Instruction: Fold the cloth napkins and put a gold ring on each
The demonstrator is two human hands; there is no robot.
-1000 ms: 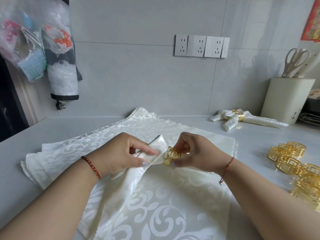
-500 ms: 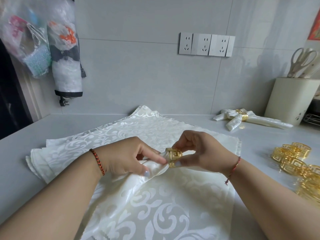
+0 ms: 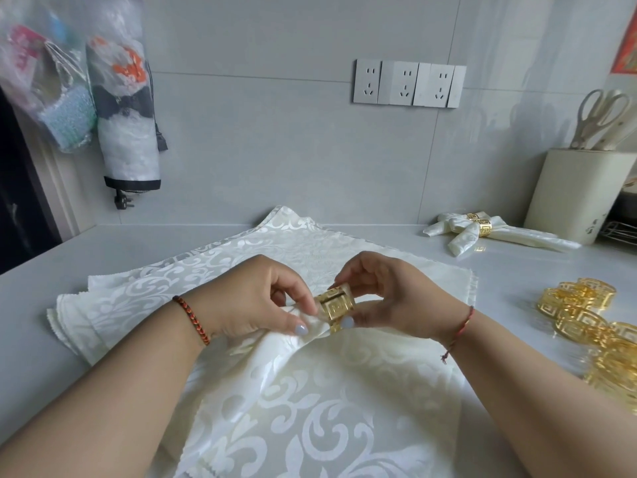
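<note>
A cream damask napkin [image 3: 282, 367] is gathered to a point above a stack of flat napkins [image 3: 193, 270] on the counter. My left hand [image 3: 255, 298] pinches the gathered tip of the napkin. My right hand [image 3: 389, 301] holds a gold ring [image 3: 336, 307] between thumb and fingers, right at that tip. The cloth enters the ring's left opening. Loose gold rings [image 3: 582, 312] lie in a pile at the right. Two finished napkins with gold rings [image 3: 482, 229] lie at the back right.
A cream utensil holder [image 3: 579, 194] with scissors stands at the far right against the wall. Plastic bags [image 3: 86, 98] hang at the upper left. Wall sockets [image 3: 406, 82] sit above the grey counter [image 3: 344, 232].
The napkin tip has gone from standing free beside the ring to being pushed into it. Both hands have drawn closer together around the ring.
</note>
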